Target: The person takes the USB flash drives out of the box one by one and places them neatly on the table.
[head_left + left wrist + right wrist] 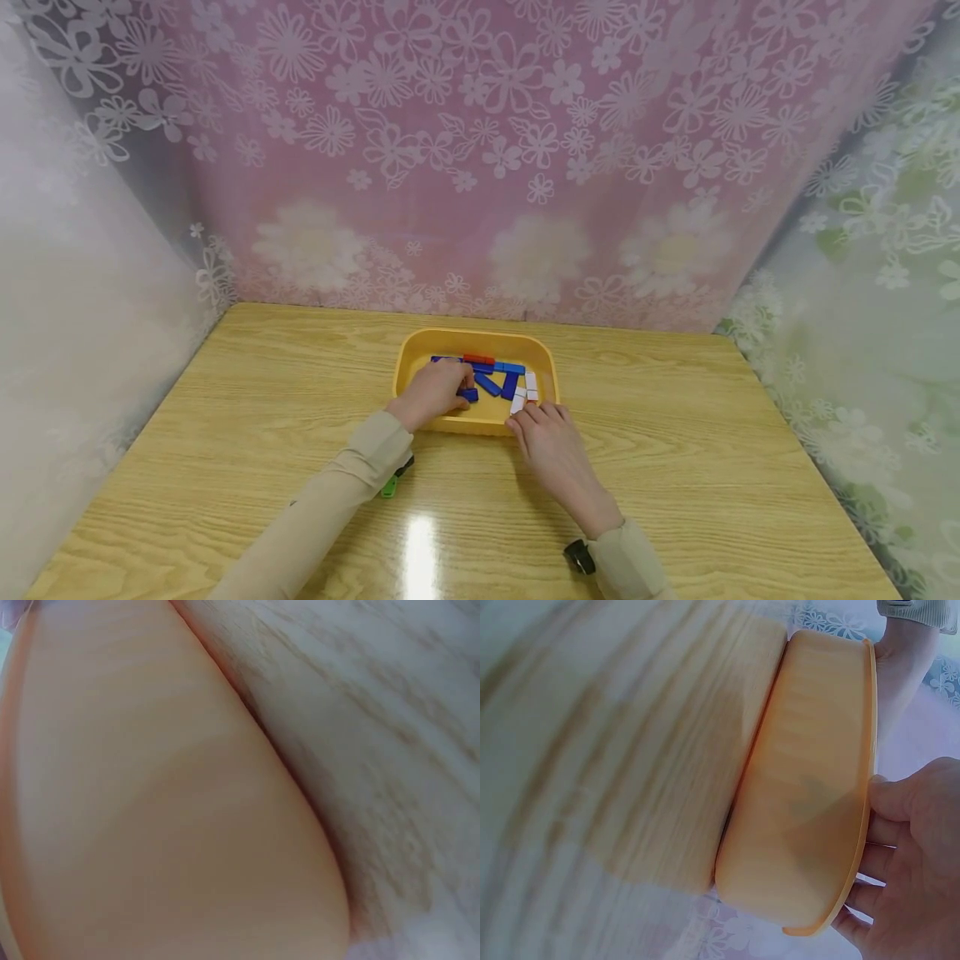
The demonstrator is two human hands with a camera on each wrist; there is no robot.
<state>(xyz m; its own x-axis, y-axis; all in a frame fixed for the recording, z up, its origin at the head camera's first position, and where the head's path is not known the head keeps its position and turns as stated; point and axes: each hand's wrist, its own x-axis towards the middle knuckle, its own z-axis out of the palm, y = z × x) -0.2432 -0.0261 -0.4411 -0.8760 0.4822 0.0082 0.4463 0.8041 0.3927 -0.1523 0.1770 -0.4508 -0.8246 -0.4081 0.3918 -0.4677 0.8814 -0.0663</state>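
Observation:
A shallow yellow plastic tray (551, 354) lies on the wooden table with several small blocks in it. My left hand (435, 387) reaches over its left side, pinching a dark blue block (470, 395) between thumb and fingers. Over the near right rim my right hand (551, 446) is hooked, fingers bent inside. In the right wrist view that right hand (919, 840) has its thumb against the orange-looking rim (867, 832). White blocks (518, 401) lie just beyond its fingertips. The left wrist view holds mostly a smooth tray wall (165, 787), without any fingers.
In the tray are also a red block (478, 359), a lighter blue block (510, 368) and a slanted blue block (487, 384). Near the left sleeve a green object (388, 487) shows. Flowered curtains (480, 167) enclose the table's back and sides.

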